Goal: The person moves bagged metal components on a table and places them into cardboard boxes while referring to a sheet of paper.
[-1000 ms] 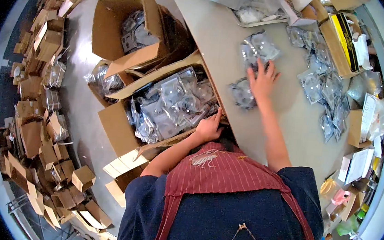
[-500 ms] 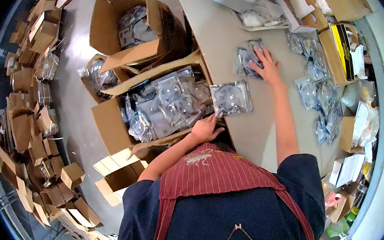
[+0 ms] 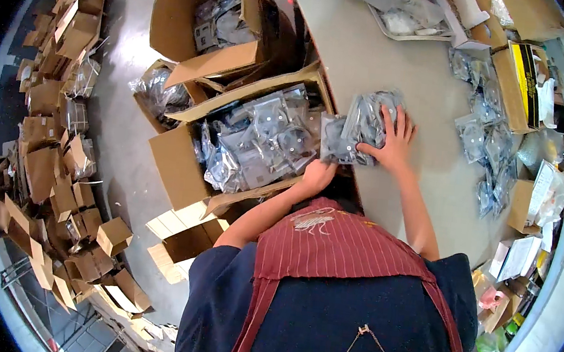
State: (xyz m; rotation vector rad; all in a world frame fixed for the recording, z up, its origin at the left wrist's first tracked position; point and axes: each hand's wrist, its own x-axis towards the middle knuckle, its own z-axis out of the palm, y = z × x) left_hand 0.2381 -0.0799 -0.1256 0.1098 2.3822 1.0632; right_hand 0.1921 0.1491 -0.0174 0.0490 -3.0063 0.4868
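Note:
Clear plastic packets with dark round parts inside lie at the left edge of the grey table. My left hand is closed at the near corner of one packet, which sits right at the table edge. Flat over a small pile of packets rests my right hand, its fingers spread and its thumb toward the first packet. The pile overlaps that packet. Left of the table, an open cardboard box is filled with many similar packets.
Behind it stands a taller open box with more packets. Along the table's right side lie loose packets and a box with a yellow-black label. A white tray is at the back. Cardboard boxes pile up at far left.
My right hand has drawn the pile of packets nearer and to the left, onto the packet at the table edge. My left hand stays by that packet's corner. The whole view has shifted slightly.

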